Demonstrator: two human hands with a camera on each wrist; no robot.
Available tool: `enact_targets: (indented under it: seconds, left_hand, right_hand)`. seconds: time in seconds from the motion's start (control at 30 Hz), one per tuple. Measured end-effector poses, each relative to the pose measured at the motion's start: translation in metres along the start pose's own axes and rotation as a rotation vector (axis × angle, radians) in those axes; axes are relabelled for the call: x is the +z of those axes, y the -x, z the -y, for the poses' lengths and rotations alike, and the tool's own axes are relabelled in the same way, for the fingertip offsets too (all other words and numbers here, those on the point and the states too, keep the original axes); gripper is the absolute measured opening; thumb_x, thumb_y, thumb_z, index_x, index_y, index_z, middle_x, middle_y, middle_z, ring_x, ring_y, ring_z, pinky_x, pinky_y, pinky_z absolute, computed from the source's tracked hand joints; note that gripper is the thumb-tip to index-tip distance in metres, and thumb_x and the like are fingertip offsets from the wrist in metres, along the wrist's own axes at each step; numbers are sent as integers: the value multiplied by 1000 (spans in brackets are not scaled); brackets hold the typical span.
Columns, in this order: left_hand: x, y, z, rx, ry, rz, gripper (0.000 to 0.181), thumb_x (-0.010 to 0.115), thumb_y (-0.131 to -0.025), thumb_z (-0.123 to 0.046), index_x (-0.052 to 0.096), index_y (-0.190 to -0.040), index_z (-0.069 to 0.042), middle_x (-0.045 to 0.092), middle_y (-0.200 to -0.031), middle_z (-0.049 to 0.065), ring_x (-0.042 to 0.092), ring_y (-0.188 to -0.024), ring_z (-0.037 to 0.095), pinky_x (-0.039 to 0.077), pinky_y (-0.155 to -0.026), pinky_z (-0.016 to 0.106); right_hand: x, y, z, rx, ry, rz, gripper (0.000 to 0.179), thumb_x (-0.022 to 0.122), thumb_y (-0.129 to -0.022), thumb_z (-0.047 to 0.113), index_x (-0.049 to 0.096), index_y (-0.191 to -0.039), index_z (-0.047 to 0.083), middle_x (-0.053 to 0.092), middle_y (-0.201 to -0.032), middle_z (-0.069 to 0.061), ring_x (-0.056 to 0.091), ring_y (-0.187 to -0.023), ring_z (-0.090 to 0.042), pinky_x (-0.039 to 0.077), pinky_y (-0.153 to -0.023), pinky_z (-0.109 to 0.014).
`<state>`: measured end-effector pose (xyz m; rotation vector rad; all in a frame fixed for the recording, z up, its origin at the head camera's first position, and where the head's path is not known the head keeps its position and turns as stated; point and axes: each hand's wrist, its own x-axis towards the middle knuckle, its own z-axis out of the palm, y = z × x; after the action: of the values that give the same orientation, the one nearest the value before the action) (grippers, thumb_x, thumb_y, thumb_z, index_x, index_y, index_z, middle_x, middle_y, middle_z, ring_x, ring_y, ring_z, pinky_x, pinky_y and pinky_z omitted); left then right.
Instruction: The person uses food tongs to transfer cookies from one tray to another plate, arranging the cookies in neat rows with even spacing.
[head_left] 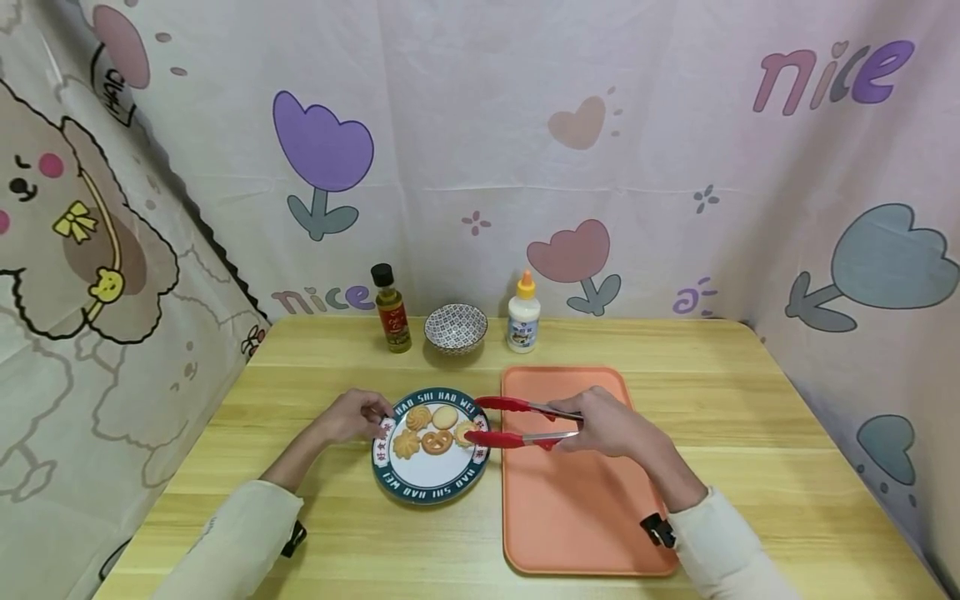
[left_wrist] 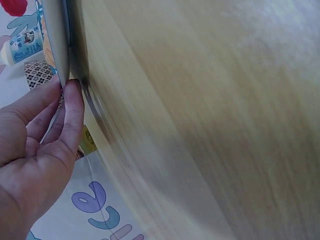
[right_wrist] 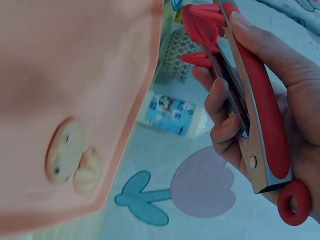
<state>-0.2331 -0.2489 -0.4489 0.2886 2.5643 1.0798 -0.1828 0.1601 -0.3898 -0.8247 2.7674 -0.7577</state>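
Right grip [head_left: 604,422] holds tongs [head_left: 501,439], perhaps touching a cookie [head_left: 464,427].

A pale wood-grain counter [head_left: 735,425] carries a tray [head_left: 585,517] right of centre and, just beside its left edge, a plate [head_left: 427,473]. Near the far edge, left to right, a black-capped bottle [head_left: 393,318], a bowl [head_left: 456,328] and a white bottle [head_left: 523,322] stand apart.
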Motion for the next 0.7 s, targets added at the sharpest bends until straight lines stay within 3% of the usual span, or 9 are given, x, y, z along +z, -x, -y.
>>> enact_targets:
  seconds: [0.27, 0.37, 0.53, 0.7]
  left_hand:
    - [0, 0, -1, -10, -1, 4, 27, 73, -74, 1, 67, -100, -2, 65, -96, 10, 57, -83, 19, 50, -72, 29]
    - [0, -1, -1, -12, 2, 4, 27, 73, -74, 1, 67, -100, -2, 65, -97, 10, 57, -83, 19, 50, -72, 29]
    - [0, -1, 0, -14, 4, 5, 27, 73, -74, 0, 67, -100, -2, 65, -97, 10, 57, -83, 18, 50, -72, 28]
    - [0, -1, -1, -19, 4, 5, 26, 73, -75, 1, 67, -99, -3, 64, -96, 11, 57, -83, 18, 50, -70, 27]
  right_hand:
    - [-7, 17, -21, 113, -62, -10, 65, 84, -69, 21, 59, -128, 8, 71, -103, -10, 37, -41, -6, 36, -41, -21]
    - [-9, 23, -28, 130, -32, -28, 66, 84, -68, 23, 60, -128, 9, 71, -103, -9, 35, -45, -6, 33, -44, -20]
    - [-15, 37, -41, 166, 2, -59, 66, 84, -68, 25, 60, -128, 9, 65, -82, -5, 34, -47, -5, 29, -43, -19]
    - [-23, 50, -52, 199, 15, -90, 69, 83, -69, 27, 58, -129, 5, 47, -64, 1, 29, -46, -5, 27, -43, -20]
